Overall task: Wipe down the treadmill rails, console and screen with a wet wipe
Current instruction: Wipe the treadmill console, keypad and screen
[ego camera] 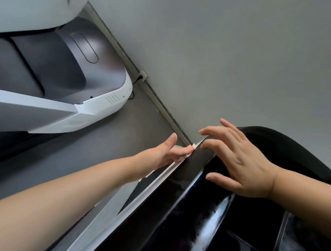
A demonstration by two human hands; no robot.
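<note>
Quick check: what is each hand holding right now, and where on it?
Left hand presses a white wipe against the console edge; grip hidden. Right hand holds nothing.
</note>
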